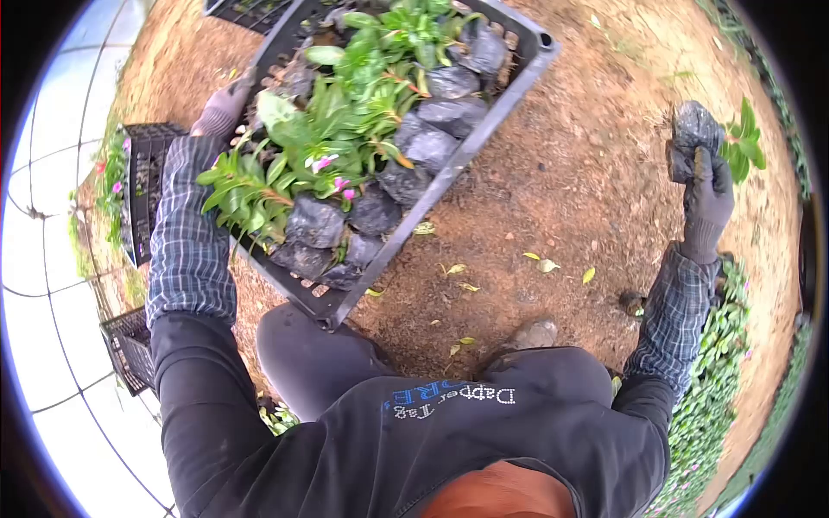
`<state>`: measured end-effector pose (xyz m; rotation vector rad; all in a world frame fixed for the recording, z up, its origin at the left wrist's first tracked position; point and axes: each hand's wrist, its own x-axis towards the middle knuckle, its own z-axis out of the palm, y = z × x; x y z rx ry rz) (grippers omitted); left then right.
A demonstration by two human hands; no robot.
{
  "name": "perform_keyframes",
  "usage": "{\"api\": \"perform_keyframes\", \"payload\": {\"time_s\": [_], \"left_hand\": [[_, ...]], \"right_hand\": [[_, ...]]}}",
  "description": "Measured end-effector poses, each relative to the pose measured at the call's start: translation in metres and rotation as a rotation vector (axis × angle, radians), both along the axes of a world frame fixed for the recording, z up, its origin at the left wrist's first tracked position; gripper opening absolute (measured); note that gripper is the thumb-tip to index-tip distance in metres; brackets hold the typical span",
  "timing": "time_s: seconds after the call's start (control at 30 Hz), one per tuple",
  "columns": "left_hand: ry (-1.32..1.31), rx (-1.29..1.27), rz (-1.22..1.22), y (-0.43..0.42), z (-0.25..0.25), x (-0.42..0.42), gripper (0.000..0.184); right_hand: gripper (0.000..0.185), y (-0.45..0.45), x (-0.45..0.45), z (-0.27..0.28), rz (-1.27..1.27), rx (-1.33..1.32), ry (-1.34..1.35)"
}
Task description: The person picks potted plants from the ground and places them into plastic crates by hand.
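Brown soil [535,216] is stretching beneath you as your left hand [223,110] is touching the edge of a crate [442,183] full of bagged plants [432,148], its fingers too hidden to read, while your right hand [710,197] is pinching the dark bag [698,125] of one plant [746,148] well outside, seemingly needing a gentle grip.

Brown dirt ground [535,216], scattered leaves [547,266]; pale dark-lined surface [73,302] left; leafy bed [704,388] right.

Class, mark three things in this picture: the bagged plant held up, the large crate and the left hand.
bagged plant [698,128]: head view, on its dark bag.
large crate [451,175]: head view, on its rim.
left hand [224,108]: head view, on the back of the glove.
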<state>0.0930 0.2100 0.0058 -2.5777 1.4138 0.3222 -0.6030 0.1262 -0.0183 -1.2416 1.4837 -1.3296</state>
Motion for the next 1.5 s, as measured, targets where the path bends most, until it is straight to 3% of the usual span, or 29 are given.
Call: {"api": "perform_keyframes", "payload": {"time_s": [0.03,0.17,0.23,0.3,0.33,0.37,0.4,0.43,0.47,0.5,0.53,0.57,0.6,0.63,0.67,0.7,0.73,0.77,0.8,0.87,0.93,0.97,1.0,1.03,1.1,1.3,1.37,1.43,1.5], "left_hand": [[0.120,-0.126,-0.015,0.006,0.029,-0.056,0.056],[0.102,-0.084,-0.014,0.002,0.023,-0.051,0.069],[0.144,-0.125,-0.035,0.002,0.016,-0.045,0.070],[0.121,-0.113,-0.070,0.002,0.024,-0.056,0.069],[0.073,-0.088,-0.060,0.000,0.022,-0.053,0.064],[0.226,-0.094,-0.001,0.002,0.023,-0.052,0.060],[0.229,-0.186,-0.084,0.005,0.021,-0.052,0.059],[0.226,-0.223,-0.138,0.008,0.025,-0.058,0.059],[0.281,-0.186,-0.014,0.009,0.026,-0.062,0.058],[0.376,-0.160,0.040,0.005,0.016,-0.047,0.054],[0.368,-0.241,-0.212,0.009,-0.006,-0.008,0.051],[0.396,-0.401,-0.315,0.007,-0.017,0.004,0.052],[0.319,-0.171,-0.017,0.007,0.002,-0.006,0.054],[0.316,-0.195,-0.058,0.004,-0.012,0.025,0.056],[0.267,-0.063,0.191,0.001,0.015,-0.017,0.059],[0.294,-0.065,0.122,0.005,0.002,0.014,0.061],[0.318,-0.063,0.063,0.005,-0.010,0.044,0.063],[0.233,-0.191,0.023,0.006,-0.001,0.016,0.061],[0.166,-0.055,0.011,0.002,-0.015,0.066,0.057],[0.227,-0.096,-0.042,0.011,-0.020,0.092,0.053],[0.221,-0.151,-0.171,0.018,-0.025,0.109,0.047],[0.205,-0.130,-0.099,0.020,-0.015,0.099,0.047],[0.195,-0.115,-0.054,0.017,-0.012,0.087,0.046],[0.191,-0.109,-0.024,0.014,-0.007,0.079,0.046],[0.172,-0.093,0.006,0.006,-0.002,0.066,0.046],[0.127,-0.065,0.061,-0.005,0.004,0.047,0.045],[0.124,-0.059,0.067,-0.005,0.006,0.045,0.045],[0.124,-0.051,0.078,-0.003,0.006,0.046,0.045],[0.128,-0.047,0.089,0.002,0.003,0.045,0.044]], "right_hand": [[0.023,-0.002,0.040,0.030,0.055,-0.149,-0.094],[0.022,0.001,0.149,0.118,0.745,-0.184,0.167],[0.023,0.012,0.212,0.137,1.065,-0.433,0.487],[0.028,0.026,0.271,0.128,1.213,-0.952,0.857],[0.031,0.042,0.296,0.120,1.359,-0.821,0.962],[0.021,0.053,0.323,0.089,1.454,-0.811,0.949],[0.026,0.067,0.354,0.070,1.554,-0.450,1.263],[0.031,0.068,0.352,0.057,1.601,-0.605,1.222],[0.035,0.061,0.358,0.069,1.772,-0.372,1.120],[0.038,0.057,0.344,0.075,1.698,-0.317,1.087],[0.037,0.055,0.326,0.071,1.557,-0.406,1.028],[0.035,0.055,0.300,0.067,1.442,-0.488,0.877],[0.033,0.052,0.274,0.064,1.329,-0.596,0.731],[0.033,0.047,0.240,0.060,1.273,-0.548,0.768],[0.029,0.045,0.206,0.057,1.066,-0.500,0.560],[0.026,0.042,0.176,0.054,0.865,-0.470,0.347],[0.026,0.034,0.138,0.042,0.682,-0.371,0.370],[0.025,0.024,0.093,0.024,0.503,-0.273,0.387],[0.027,0.018,0.048,0.003,0.280,-0.017,0.343],[0.030,0.017,-0.054,-0.051,-0.149,0.204,0.340],[0.034,0.043,-0.160,-0.105,-0.493,0.354,0.659],[0.037,0.062,-0.210,-0.134,-0.623,0.386,0.855],[0.044,0.081,-0.230,-0.126,-0.748,0.584,0.924],[0.051,0.098,-0.268,-0.145,-0.815,0.655,1.046],[0.056,0.116,-0.309,-0.155,-0.901,0.741,0.986],[0.047,0.093,-0.336,-0.164,-0.726,0.751,1.083],[0.040,0.083,-0.353,-0.179,-0.708,0.924,1.081],[0.038,0.081,-0.345,-0.173,-0.686,0.915,1.134],[0.039,0.077,-0.315,-0.147,-0.632,0.722,1.095]]}}
